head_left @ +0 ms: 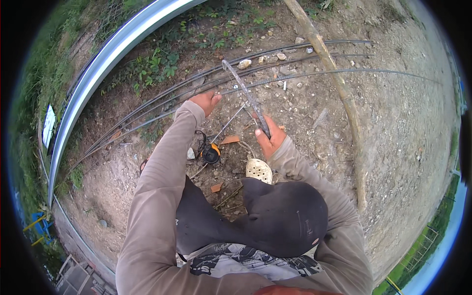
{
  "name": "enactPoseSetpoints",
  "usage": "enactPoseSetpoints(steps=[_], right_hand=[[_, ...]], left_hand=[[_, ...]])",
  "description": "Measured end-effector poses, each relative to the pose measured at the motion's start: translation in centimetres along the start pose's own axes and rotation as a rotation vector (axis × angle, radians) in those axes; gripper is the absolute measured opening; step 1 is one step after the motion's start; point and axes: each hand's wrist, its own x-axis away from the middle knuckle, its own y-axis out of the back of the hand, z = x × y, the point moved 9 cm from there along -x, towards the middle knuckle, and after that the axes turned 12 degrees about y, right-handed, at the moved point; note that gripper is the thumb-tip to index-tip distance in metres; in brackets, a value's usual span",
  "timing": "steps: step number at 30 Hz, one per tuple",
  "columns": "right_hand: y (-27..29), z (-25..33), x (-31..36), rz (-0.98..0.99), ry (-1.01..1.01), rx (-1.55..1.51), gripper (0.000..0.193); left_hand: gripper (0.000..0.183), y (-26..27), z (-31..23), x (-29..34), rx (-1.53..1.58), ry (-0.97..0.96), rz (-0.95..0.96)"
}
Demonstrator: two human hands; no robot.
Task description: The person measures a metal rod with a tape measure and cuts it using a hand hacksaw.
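My left hand (206, 102) is closed round one of the long thin steel rods (324, 72), left of the saw. My right hand (271, 136) grips the near end of what looks like a hacksaw (240, 84), a worn grey tubular frame with a bent far end. The frame lies across the rod, and its blade is hidden from above. Between my hands a tape measure (211, 154), black and yellow, rests on the dirt. Its blade (227, 124) is drawn out toward the saw.
A wooden pole (340, 78) lies over the rods at the right. A long shiny metal profile (91, 81) curves along the left. Stones (244, 64) and reddish shards (229, 139) dot the ground. A pale perforated clog (259, 170) shows by my knee. Low plants (155, 66) grow beyond the rods.
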Motion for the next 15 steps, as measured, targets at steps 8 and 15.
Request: enactPoseSetpoints(steps=[8,15], right_hand=[[4.7,-1.1,4.2,-0.013,-0.020,0.039,0.037],[10.3,-6.6,9.5,-0.376,-0.101,-0.147,0.037]], left_hand=[[0.048,-0.4,-4.5,0.4,-0.090,0.044,0.328],[0.044,-3.8,-15.2,0.6,-0.109,0.012,0.298]])
